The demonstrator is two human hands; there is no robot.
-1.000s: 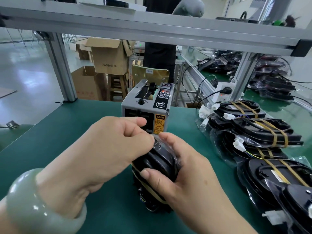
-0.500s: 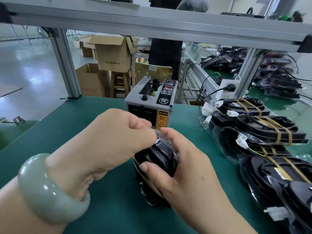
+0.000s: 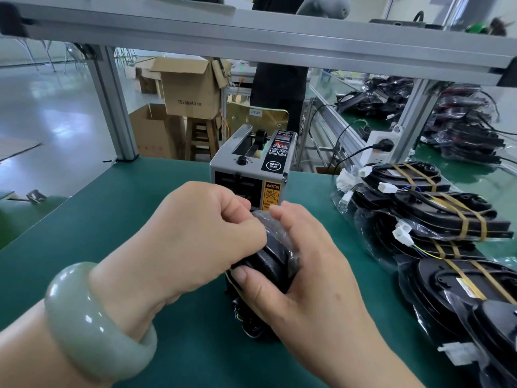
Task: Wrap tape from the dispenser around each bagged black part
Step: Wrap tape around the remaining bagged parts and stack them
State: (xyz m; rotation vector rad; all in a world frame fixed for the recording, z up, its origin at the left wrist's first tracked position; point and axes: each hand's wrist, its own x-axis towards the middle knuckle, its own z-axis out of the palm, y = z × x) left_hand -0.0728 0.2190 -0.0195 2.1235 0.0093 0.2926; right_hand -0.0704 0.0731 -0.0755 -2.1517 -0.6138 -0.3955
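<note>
- The bagged black part [image 3: 275,259] is gripped by both hands at mid-bench: the left hand [image 3: 195,239] is curled tight onto the crinkled plastic at its top, and the right hand [image 3: 313,275] is wrapped round its right side, with the thumb laid across the front.
- A pale green bangle [image 3: 92,323] is worn on the left wrist, at 7 o'clock from the part.
- The part is stood on a dark green bench mat [image 3: 112,214].
- An automatic tape dispenser [image 3: 251,175] is placed just behind the hands at 12 o'clock, its orange caution label turned toward the viewer.
- At 3 o'clock, a pile of taped parts [image 3: 436,219] is laid on the mat, banded in yellowish tape.
- A white power strip [image 3: 377,147] is seen at 1 o'clock.
- The bench is bounded by an aluminium frame [image 3: 251,37].
- Beyond, at 11 o'clock, cardboard boxes [image 3: 193,91] are stacked by a wooden stool [image 3: 201,138] on a glossy grey floor [image 3: 50,113].
</note>
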